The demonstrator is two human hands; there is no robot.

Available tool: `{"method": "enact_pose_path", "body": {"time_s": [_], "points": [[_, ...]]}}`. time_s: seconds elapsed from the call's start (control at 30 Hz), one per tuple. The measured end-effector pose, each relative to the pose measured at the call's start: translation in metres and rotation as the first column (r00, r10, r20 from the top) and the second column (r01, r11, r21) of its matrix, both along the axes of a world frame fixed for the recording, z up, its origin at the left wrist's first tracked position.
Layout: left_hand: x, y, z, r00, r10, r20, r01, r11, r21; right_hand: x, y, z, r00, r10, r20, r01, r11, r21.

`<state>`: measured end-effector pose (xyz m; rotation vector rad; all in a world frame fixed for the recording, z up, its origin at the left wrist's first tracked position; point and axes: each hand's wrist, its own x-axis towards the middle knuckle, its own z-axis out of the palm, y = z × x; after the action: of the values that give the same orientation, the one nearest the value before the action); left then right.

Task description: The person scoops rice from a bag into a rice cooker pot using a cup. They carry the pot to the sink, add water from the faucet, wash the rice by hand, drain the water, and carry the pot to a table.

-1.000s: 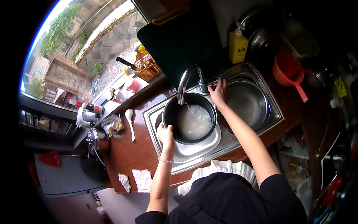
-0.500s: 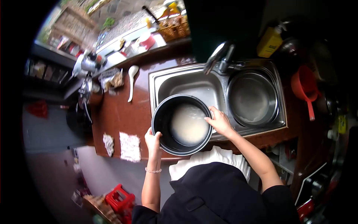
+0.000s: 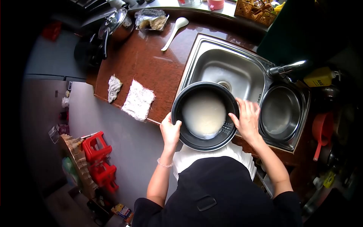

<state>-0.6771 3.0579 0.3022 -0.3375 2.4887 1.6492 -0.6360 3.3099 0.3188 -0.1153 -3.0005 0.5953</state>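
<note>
A dark rice cooker inner pot [image 3: 204,145] is in front of my body, over the sink's front left edge. Cloudy whitish water [image 3: 206,113], with a pale layer like rice at the bottom, lies inside it. My left hand [image 3: 170,130] grips the pot's left rim, thumb over the edge and fingers hidden outside. At the right rim is my right hand [image 3: 247,118], its fingers stretched out and slightly blurred, its thumb by the rim. Whether it bears any of the pot's weight, I cannot tell.
The steel sink [image 3: 211,60] has a faucet [image 3: 289,68]; a round metal pan [image 3: 281,109] fills its right basin. On the counter [image 3: 151,64] lie a white spoon [image 3: 176,32] and white cloths [image 3: 138,100]. A red dipper [image 3: 322,130] hangs at right; red stools [image 3: 96,147] stand lower left.
My view has turned, so the counter and sink appear rotated. The right hand's fingers have gone from gripping the rim to stretched out. My left hand keeps its hold on the pot.
</note>
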Motion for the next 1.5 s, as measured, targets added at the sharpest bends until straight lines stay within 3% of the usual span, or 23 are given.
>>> {"method": "enact_pose_path", "body": {"time_s": [0.1, 0.2, 0.23, 0.3, 0.4, 0.43, 0.47, 0.53, 0.57, 0.6, 0.7, 0.8, 0.83, 0.9, 0.97, 1.0, 1.1, 1.17, 1.23, 1.3, 1.4, 1.5], "points": [[0.0, 0.007, 0.001, 0.998, -0.022, -0.053, 0.019, 0.998, -0.057, -0.023, -0.02, 0.011, 0.919, 0.393, -0.032, -0.391, 0.919, 0.054], [-0.004, 0.009, 0.004, 0.996, -0.086, -0.032, 0.082, 0.992, -0.095, -0.043, -0.051, -0.034, 0.821, 0.571, -0.011, -0.568, 0.819, 0.079], [-0.004, 0.011, 0.006, 0.995, -0.09, -0.05, 0.084, 0.991, -0.102, -0.051, -0.056, -0.046, 0.8, 0.588, 0.122, -0.6, 0.785, 0.152], [-0.004, 0.013, 0.011, 0.992, -0.099, -0.083, 0.088, 0.989, -0.12, -0.059, -0.053, -0.099, 0.807, 0.513, 0.293, -0.565, 0.815, 0.129], [-0.003, 0.01, 0.009, 0.996, -0.083, -0.044, 0.078, 0.991, -0.109, -0.032, -0.061, -0.112, 0.821, 0.326, 0.468, -0.392, 0.919, 0.048], [-0.002, 0.009, 0.008, 0.996, -0.077, -0.047, 0.071, 0.991, -0.111, -0.016, -0.072, -0.118, 0.831, 0.293, 0.473, -0.417, 0.891, 0.18], [-0.001, 0.008, 0.008, 0.996, -0.072, -0.052, 0.066, 0.991, -0.113, 0.0, -0.078, -0.123, 0.742, 0.34, 0.577, -0.454, 0.889, 0.06], [-0.001, 0.008, 0.007, 0.995, -0.075, -0.066, 0.067, 0.99, -0.123, -0.006, -0.093, -0.074, 0.489, 0.477, 0.731, -0.474, 0.848, -0.237], [-0.001, 0.008, 0.006, 0.994, -0.086, -0.074, 0.075, 0.988, -0.134, -0.017, -0.102, -0.053, 0.327, 0.563, 0.759, -0.439, 0.802, -0.405], [-0.001, 0.006, 0.005, 0.992, -0.098, -0.08, 0.086, 0.986, -0.146, -0.025, -0.11, -0.052, 0.286, 0.614, 0.735, -0.431, 0.768, -0.474], [-0.001, 0.005, 0.005, 0.987, -0.13, -0.094, 0.119, 0.986, -0.118, -0.046, -0.113, -0.039, 0.738, 0.477, 0.478, -0.46, 0.873, -0.162], [-0.001, 0.006, 0.011, 0.991, -0.118, -0.07, 0.11, 0.989, -0.099, -0.045, -0.084, -0.111, 0.9, 0.239, 0.363, -0.268, 0.963, 0.03], [-0.002, 0.006, 0.009, 0.988, -0.116, -0.099, 0.106, 0.989, -0.101, -0.028, -0.085, -0.121, 0.941, 0.245, 0.234, -0.255, 0.967, 0.009], [-0.003, 0.005, 0.006, 0.987, -0.116, -0.115, 0.104, 0.989, -0.102, -0.008, -0.1, -0.092, 0.77, 0.272, 0.576, -0.315, 0.949, -0.028], [-0.004, 0.002, 0.0, 0.984, -0.125, -0.13, 0.11, 0.987, -0.117, -0.009, -0.113, -0.065, 0.539, 0.447, 0.714, -0.413, 0.879, -0.238], [-0.005, 0.002, -0.002, 0.983, -0.129, -0.133, 0.113, 0.987, -0.118, -0.018, -0.116, -0.056, 0.472, 0.542, 0.695, -0.435, 0.829, -0.351], [-0.005, 0.004, 0.004, 0.981, -0.161, -0.103, 0.15, 0.982, -0.114, -0.046, -0.11, -0.048, 0.789, 0.438, 0.431, -0.383, 0.899, -0.213], [-0.004, 0.006, 0.002, 0.977, -0.151, -0.149, 0.138, 0.986, -0.096, -0.055, -0.086, -0.085, 0.918, 0.264, 0.295, -0.29, 0.956, 0.045], [-0.006, 0.003, -0.006, 0.972, -0.178, -0.155, 0.157, 0.978, -0.138, -0.031, -0.079, -0.125, 0.93, 0.201, 0.308, -0.218, 0.976, 0.02], [-0.006, 0.004, -0.004, 0.974, -0.18, -0.139, 0.158, 0.975, -0.157, -0.008, -0.1, -0.096, 0.756, 0.21, 0.62, -0.276, 0.961, 0.01], [-0.008, 0.005, -0.003, 0.974, -0.179, -0.137, 0.159, 0.977, -0.143, -0.018, -0.118, -0.061, 0.437, 0.533, 0.724, -0.467, 0.823, -0.324], [-0.007, 0.003, -0.008, 0.969, -0.202, -0.143, 0.175, 0.968, -0.18, -0.049, -0.107, -0.055, 0.768, 0.438, 0.467, -0.422, 0.895, -0.145]]}}
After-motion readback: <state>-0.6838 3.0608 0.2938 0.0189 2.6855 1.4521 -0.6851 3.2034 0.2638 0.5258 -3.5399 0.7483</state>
